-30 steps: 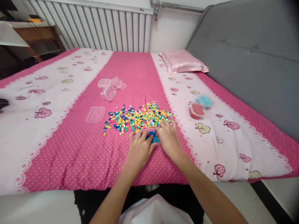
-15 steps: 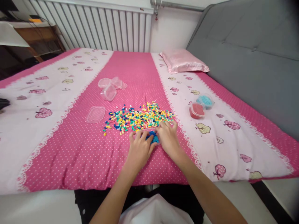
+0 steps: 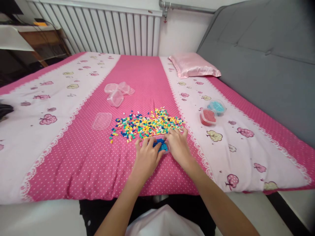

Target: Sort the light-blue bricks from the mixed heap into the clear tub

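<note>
A clear plastic container of small blue bricks sits on the bed in front of me, partly hidden by my hands. My left hand is bent over its left side, the thumb against the blue bricks. At the right rim my right hand curls its fingers, the thumb turned in toward the bricks. Whether single bricks are between the fingertips is too small to tell. Just beyond the hands spreads a loose pile of small bricks in yellow, blue, green, white and red.
To the right stand a container of red bricks and one of light blue bricks. A clear lid lies left of the pile, with several clear containers and lids behind it. A pink pillow rests by the grey headboard.
The view has shifted very slightly. Both hands stay at the container, with only small finger movements; more of the blue bricks shows between them.
</note>
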### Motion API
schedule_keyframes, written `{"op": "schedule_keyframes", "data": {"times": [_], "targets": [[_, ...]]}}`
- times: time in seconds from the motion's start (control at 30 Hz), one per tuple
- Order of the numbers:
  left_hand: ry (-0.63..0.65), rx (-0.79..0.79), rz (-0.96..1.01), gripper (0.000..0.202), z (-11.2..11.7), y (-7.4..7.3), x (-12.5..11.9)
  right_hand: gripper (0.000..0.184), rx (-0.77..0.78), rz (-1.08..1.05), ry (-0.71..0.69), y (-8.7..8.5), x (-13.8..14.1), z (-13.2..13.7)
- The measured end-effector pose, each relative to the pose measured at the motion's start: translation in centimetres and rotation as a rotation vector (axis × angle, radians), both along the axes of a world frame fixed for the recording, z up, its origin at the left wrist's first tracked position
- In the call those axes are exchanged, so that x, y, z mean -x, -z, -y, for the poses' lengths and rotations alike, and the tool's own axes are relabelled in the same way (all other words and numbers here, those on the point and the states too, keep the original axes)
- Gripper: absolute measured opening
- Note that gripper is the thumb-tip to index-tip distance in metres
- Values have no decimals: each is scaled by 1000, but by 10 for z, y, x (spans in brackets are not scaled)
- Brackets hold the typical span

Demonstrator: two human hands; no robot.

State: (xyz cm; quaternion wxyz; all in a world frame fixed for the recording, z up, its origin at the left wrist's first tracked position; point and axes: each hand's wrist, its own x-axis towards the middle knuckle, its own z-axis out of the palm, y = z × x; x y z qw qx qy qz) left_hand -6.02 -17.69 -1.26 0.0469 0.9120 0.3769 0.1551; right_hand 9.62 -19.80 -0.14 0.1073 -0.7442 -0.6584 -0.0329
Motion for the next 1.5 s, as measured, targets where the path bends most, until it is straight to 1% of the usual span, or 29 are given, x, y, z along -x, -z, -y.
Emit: {"op": "schedule_keyframes", "data": {"times": [0.37,0.83,1.1,1.5], "targets": [[-5,1,-2,34,1,0,0,21,-12,-10,3,2,-1,1],[-2,5,4,33,1,1,1,23,-22,15,8,6,1,0],[1,24,0,32,3,-1,2,21,-27,-11,-2,2,-1,2],[4,26,-2,30,2,0,1,21,-7,-39,4,2,-1,0]]}}
